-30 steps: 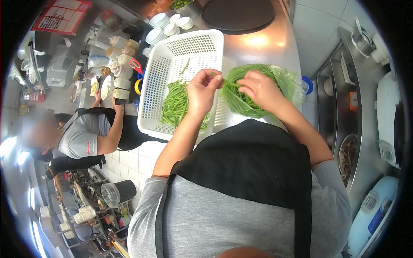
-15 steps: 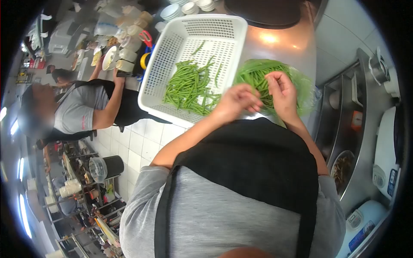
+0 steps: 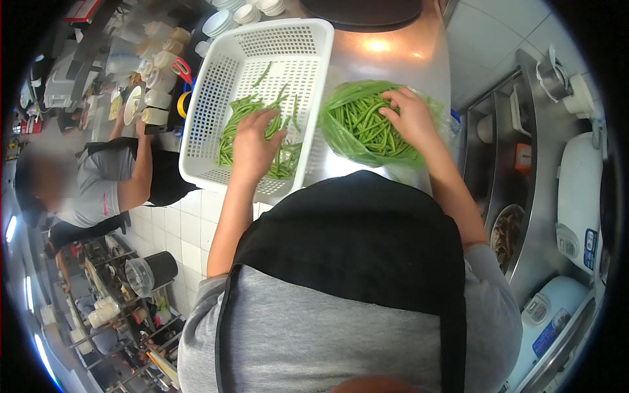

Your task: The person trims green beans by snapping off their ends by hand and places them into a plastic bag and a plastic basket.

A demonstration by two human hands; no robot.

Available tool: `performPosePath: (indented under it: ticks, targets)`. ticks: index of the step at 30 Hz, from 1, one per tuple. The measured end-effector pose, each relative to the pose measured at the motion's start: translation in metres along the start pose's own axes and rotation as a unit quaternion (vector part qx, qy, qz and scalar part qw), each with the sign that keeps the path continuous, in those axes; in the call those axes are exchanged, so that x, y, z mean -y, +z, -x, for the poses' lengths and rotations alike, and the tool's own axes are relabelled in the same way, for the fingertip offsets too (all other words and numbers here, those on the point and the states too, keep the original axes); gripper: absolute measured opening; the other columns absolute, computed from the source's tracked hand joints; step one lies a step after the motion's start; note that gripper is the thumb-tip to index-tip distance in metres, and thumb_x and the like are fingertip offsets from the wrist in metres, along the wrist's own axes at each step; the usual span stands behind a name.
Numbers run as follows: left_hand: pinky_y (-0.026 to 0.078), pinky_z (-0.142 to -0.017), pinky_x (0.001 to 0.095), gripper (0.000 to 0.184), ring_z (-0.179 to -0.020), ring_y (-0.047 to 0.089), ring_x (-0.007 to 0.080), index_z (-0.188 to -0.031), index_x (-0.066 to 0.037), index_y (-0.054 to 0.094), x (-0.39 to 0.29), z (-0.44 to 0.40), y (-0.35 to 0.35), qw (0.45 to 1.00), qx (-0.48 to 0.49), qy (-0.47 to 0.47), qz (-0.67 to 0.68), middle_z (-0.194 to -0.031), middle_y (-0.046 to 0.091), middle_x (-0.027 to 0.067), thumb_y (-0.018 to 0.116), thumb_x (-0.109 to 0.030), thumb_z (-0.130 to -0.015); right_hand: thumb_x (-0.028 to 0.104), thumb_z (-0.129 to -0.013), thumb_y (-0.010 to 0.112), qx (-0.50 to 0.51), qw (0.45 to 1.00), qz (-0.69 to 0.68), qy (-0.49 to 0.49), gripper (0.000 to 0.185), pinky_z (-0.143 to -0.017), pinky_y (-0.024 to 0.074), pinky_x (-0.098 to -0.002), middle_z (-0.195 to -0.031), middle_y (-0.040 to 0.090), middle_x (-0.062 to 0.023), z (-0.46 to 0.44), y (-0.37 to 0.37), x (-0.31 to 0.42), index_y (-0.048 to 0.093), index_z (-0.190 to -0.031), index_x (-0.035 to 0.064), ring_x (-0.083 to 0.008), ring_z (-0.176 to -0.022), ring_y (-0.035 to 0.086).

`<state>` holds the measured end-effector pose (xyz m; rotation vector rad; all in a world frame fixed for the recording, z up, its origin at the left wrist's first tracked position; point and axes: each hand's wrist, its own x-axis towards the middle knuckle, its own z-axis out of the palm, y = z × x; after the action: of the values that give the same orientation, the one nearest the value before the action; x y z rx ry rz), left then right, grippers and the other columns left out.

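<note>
A white perforated plastic basket (image 3: 319, 72) holds a loose heap of green beans (image 3: 229, 141). Over that heap is my left hand (image 3: 255, 145), its fingers apart and the thumb stretched out to the right; I see no bean gripped in it. To the right, a thin green plastic bag (image 3: 337, 134) lies opened around many more green beans (image 3: 367, 124). My right hand (image 3: 413, 119) reaches into it from the right, fingertips and thumb apart on top of the beans.
Basket and bag rest on a steel counter (image 3: 367, 62). Behind them are a dark round lid (image 3: 360, 12) and stacked white bowls (image 3: 219, 23). Red-handled scissors (image 3: 181, 69) lie left of the basket. A co-worker (image 3: 98, 180) stands at left, holding a plate. Steel shelves (image 3: 517, 164) line the right.
My left hand has moved left from beside the right hand to over the basket. My right hand has come down onto the beans in the bag. The view has shifted right.
</note>
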<state>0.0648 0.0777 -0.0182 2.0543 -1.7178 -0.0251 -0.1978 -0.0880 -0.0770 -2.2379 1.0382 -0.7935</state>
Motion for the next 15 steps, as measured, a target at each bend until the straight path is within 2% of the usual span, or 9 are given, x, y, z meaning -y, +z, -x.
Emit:
performPosePath:
  ticks: [3, 6, 8, 10, 12, 15]
  targets:
    - [0.045, -0.089, 0.0407, 0.036, -0.100, 0.056, 0.0344, -0.105, -0.005, 0.064, -0.029, -0.015, 0.013, 0.996, -0.004, 0.058, 0.063, -0.105, 0.063, 0.0153, 0.073, -0.008, -0.070, 0.016, -0.077, 0.067, 0.025, 0.997, 0.060, -0.028, 0.016, -0.070, 0.0464, -0.0382, -0.082, 0.059, -0.0097, -0.004, 0.007, -0.007, 0.066, -0.087, 0.0047, -0.0303, -0.079, 0.057]
    - [0.046, -0.087, 0.0392, 0.032, -0.098, 0.058, 0.0331, -0.105, -0.006, 0.065, -0.065, -0.029, 0.022, 0.986, 0.045, 0.084, 0.140, -0.102, 0.065, 0.0152, 0.070, -0.008, -0.073, 0.015, -0.078, 0.064, -0.005, 0.987, 0.107, -0.116, 0.011, -0.072, 0.0464, -0.0395, -0.084, 0.059, -0.0081, 0.001, -0.010, 0.003, 0.067, -0.084, 0.0078, -0.0293, -0.083, 0.055]
    - [0.048, -0.083, 0.0406, 0.035, -0.093, 0.059, 0.0351, -0.104, -0.004, 0.064, -0.082, -0.035, 0.036, 0.976, 0.036, 0.142, 0.161, -0.099, 0.063, 0.0184, 0.071, -0.008, -0.070, 0.015, -0.077, 0.063, -0.034, 0.986, 0.092, -0.134, 0.009, -0.073, 0.0461, -0.0393, -0.082, 0.059, -0.0078, 0.005, -0.019, 0.006, 0.068, -0.082, 0.0090, -0.0292, -0.083, 0.055]
    - [0.048, -0.083, 0.0418, 0.036, -0.092, 0.059, 0.0362, -0.106, -0.003, 0.063, -0.096, -0.041, 0.046, 0.973, 0.072, 0.154, 0.156, -0.097, 0.063, 0.0193, 0.069, -0.009, -0.071, 0.014, -0.077, 0.063, -0.019, 0.986, 0.125, -0.109, 0.010, -0.072, 0.0460, -0.0396, -0.082, 0.059, -0.0077, 0.009, -0.032, 0.012, 0.069, -0.084, 0.0092, -0.0286, -0.085, 0.054]
    - [0.049, -0.081, 0.0421, 0.038, -0.093, 0.058, 0.0372, -0.110, -0.005, 0.061, -0.095, -0.045, 0.067, 0.973, 0.124, 0.157, 0.119, -0.099, 0.062, 0.0183, 0.069, -0.012, -0.074, 0.014, -0.077, 0.062, -0.042, 0.991, 0.091, -0.092, 0.012, -0.074, 0.0462, -0.0396, -0.085, 0.060, -0.0075, 0.011, -0.031, 0.007, 0.068, -0.087, 0.0095, -0.0278, -0.089, 0.054]
    - [0.048, -0.080, 0.0440, 0.036, -0.092, 0.059, 0.0373, -0.107, -0.004, 0.059, -0.090, -0.049, 0.087, 0.981, 0.121, 0.114, 0.095, -0.096, 0.061, 0.0187, 0.069, -0.013, -0.074, 0.012, -0.077, 0.063, -0.073, 0.992, 0.032, -0.102, 0.015, -0.076, 0.0464, -0.0396, -0.085, 0.060, -0.0078, 0.012, -0.027, 0.022, 0.067, -0.091, 0.0087, -0.0280, -0.092, 0.054]
